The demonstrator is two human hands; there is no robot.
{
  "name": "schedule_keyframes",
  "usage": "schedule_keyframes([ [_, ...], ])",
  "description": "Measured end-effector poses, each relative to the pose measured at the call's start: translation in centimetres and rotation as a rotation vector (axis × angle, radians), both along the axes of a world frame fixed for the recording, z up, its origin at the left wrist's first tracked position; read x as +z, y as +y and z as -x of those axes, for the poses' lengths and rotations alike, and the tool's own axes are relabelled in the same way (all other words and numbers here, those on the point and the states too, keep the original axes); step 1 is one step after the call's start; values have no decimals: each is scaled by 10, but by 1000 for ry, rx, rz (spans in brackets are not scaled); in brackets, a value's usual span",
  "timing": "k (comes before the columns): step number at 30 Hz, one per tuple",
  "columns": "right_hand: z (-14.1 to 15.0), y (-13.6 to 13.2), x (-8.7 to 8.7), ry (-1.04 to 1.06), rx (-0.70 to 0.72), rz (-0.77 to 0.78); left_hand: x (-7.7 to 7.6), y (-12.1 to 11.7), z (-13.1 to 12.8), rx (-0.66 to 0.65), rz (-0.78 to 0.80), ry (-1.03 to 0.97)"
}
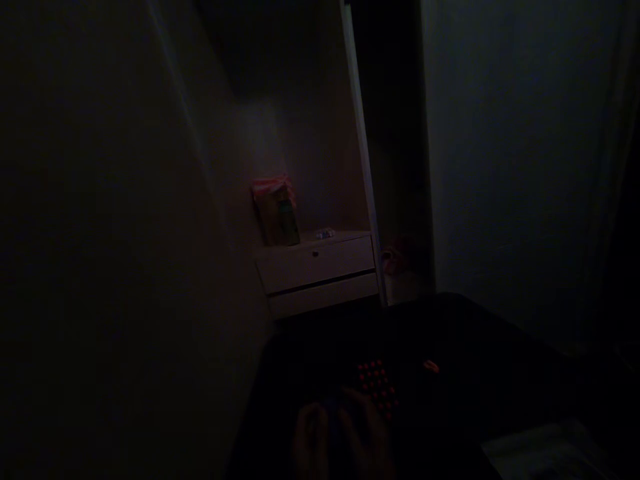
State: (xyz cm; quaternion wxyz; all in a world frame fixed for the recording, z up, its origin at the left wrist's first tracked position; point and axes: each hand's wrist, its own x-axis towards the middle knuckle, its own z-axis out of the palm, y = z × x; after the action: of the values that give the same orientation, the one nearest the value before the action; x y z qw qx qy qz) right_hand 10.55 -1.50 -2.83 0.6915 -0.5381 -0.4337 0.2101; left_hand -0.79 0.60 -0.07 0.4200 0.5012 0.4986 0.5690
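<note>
The picture is very dark. At the bottom middle, my left hand [310, 437] and my right hand [364, 430] are close together with fingers bent. Between them shows a dark bluish thing [334, 408]. Both hands seem to close on it from either side, but its kind is lost in the dark. Just beyond my right hand lies a patch of red dots [376, 385] in rows on a dark surface [320, 347]. Farther right on that surface is a small orange-red thing [431, 366].
A pale drawer unit [320, 263] stands ahead inside an open cupboard. On it are a reddish-topped bag [270, 207], a greenish bottle-like thing [289, 223] and a small pale item [325, 233]. A pale flat thing [545, 450] lies at lower right. Walls rise on both sides.
</note>
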Motion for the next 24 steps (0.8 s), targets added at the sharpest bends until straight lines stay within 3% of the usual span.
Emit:
schedule_keyframes([
  [12, -6, -8, 11, -204, 102, -95, 4, 0, 1, -2, 40, -59],
  [20, -12, -4, 5, -267, 181, -134, -6, -23, 4, 142, -84, 15],
  [24, -5, -10, 2, -356, 148, -173, 2, -18, 3, 17, -32, -162],
])
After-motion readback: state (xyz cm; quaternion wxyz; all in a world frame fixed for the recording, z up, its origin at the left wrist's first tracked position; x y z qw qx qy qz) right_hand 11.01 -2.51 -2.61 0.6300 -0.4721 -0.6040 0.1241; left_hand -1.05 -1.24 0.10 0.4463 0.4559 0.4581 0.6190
